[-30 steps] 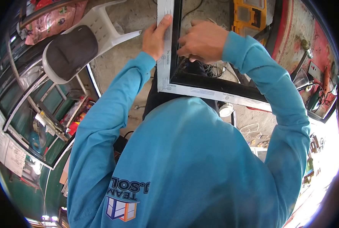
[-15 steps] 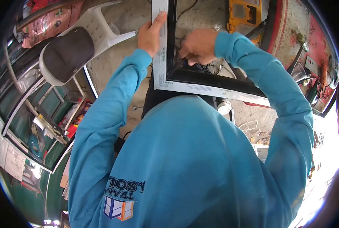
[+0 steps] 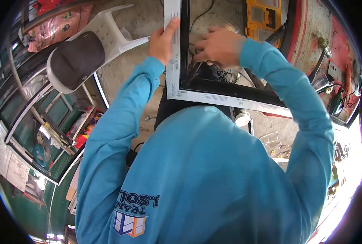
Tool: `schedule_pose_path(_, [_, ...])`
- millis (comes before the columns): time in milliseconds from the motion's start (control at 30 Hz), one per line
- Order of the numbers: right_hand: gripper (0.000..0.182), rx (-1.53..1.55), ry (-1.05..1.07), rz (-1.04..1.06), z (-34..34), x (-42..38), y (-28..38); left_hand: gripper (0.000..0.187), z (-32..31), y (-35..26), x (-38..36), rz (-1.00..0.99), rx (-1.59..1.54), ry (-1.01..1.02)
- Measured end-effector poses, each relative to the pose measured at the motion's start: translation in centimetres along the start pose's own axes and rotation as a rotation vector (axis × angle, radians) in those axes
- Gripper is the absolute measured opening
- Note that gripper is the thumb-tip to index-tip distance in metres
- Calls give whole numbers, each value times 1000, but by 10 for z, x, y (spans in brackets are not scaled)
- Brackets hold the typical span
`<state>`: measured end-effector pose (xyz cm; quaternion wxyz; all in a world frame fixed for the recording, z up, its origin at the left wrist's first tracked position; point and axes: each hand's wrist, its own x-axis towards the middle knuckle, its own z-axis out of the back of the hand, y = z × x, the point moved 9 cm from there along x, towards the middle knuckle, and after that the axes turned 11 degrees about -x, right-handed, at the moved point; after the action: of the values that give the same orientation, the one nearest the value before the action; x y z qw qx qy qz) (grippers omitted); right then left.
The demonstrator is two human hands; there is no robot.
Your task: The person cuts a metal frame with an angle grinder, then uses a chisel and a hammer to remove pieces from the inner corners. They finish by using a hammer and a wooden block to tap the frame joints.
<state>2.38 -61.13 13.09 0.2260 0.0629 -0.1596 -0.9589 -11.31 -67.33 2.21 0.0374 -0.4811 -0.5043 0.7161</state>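
My left hand (image 3: pixel 163 42) is wrapped round the upright side of a black window frame (image 3: pixel 172 73), its thumb lying along the outer face. Pale printed protective film covers that face, and the frame's corner lies just in front of my body. Inside the frame opening, close to the upright's inner edge, my right hand (image 3: pixel 222 46) has bent fingers, slightly blurred. They look closed on something small that I cannot make out. Dark cables (image 3: pixel 227 75) lie on the floor beneath this hand, seen through the opening.
A white plastic chair (image 3: pixel 110 34) with a dark back cover lies at the left. Glazed frames (image 3: pixel 30 162) stand near it. Upper right holds a yellow organizer case (image 3: pixel 263 18) and a worn red surface (image 3: pixel 307 44) with a hammer (image 3: pixel 324 46) on it.
My right hand has shifted a little to the right and up, and its fingers have spread slightly from a tight curl. My left hand keeps its grip on the frame.
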Motion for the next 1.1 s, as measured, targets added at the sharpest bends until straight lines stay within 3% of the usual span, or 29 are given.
schedule_pose_path(67, [35, 242, 144, -354, -13, -28, -21, 72, 1, -6, -8, -19, -20, -33])
schedule_pose_path(100, [35, 205, 150, -375, -14, -40, -20, 70, -4, -12, -9, -36, -45, -58])
schedule_pose_path(200, [37, 309, 24, -750, -1, -96, -21, 60, 0, -9, -6, -113, -18, 1])
schedule_pose_path(233, [35, 318, -133, -907, -2, -119, -19, 55, -1, -11, -5, -273, 33, 77])
schedule_pose_path(267, [35, 374, -235, -1049, -1, -138, -19, 53, 4, -6, -2, -623, 371, 170])
schedule_pose_path(300, [37, 403, -347, -1165, -4, -161, -15, 55, 6, 1, 3, -696, 404, 210])
schedule_pose_path(333, [46, 474, -410, -1260, -12, -180, -12, 58, 5, 28, 15, -33, -14, 121])
schedule_pose_path(367, [52, 493, -542, -1327, -8, -198, -7, 64, -6, 0, 1, -157, 51, 128])
schedule_pose_path(400, [57, 513, -685, -1380, -4, -213, -6, 69, 10, 30, 24, -153, 240, 83])
schedule_pose_path(433, [57, 470, -725, -1378, -11, -224, -7, 74, 8, 36, 33, -115, 208, 155])
schedule_pose_path(500, [65, 480, -1018, -1507, -31, -265, -10, 79, -5, 7, 12, -102, 127, 113])
schedule_pose_path(533, [66, 491, -1027, -1567, -34, -283, -16, 88, 5, 38, 38, -55, 151, 140])
schedule_pose_path(567, [67, 510, -1029, -1624, -36, -298, -23, 91, 4, 21, 28, 4, 221, 135])
schedule_pose_path(600, [67, 459, -891, -1792, -19, -309, -25, 95, -1, 8, 10, 67, 289, 125])
schedule_pose_path(667, [65, 353, -1040, -1835, -5, -331, -33, 103, -3, 20, 13, 143, 249, 195])
schedule_pose_path(733, [65, 7, -1045, -1856, -7, -352, -41, 108, -11, 25, 2, 181, 218, 240])
schedule_pose_path(800, [65, 65, -1075, -1877, -29, -357, -48, 107, -9, 27, -40, 446, 292, 288])
schedule_pose_path(900, [65, 290, -1133, -1856, -73, -344, -41, 99, 2, 33, -84, 557, 470, 472])
schedule_pose_path(933, [65, 452, -1151, -1797, -87, -329, -34, 92, 4, 49, -88, 571, 459, 641])
schedule_pose_path(967, [63, 448, -1152, -1764, -90, -317, -20, 103, 13, 85, -84, 654, 513, 779])
schedule_pose_path(1000, [60, 439, -1148, -1736, -90, -299, -6, 92, 25, 120, -73, 647, 435, 835])
schedule_pose_path(1033, [58, 418, -1133, -1740, -90, -281, 9, 82, 19, 82, -102, 617, 447, 864])
schedule_pose_path(1067, [56, 397, -1115, -1746, -87, -262, 23, 78, 27, 87, -91, 474, 542, 892])
schedule_pose_path(1100, [55, 570, -1089, -1833, -87, -243, 35, 74, 32, 89, -83, 421, 619, 977])
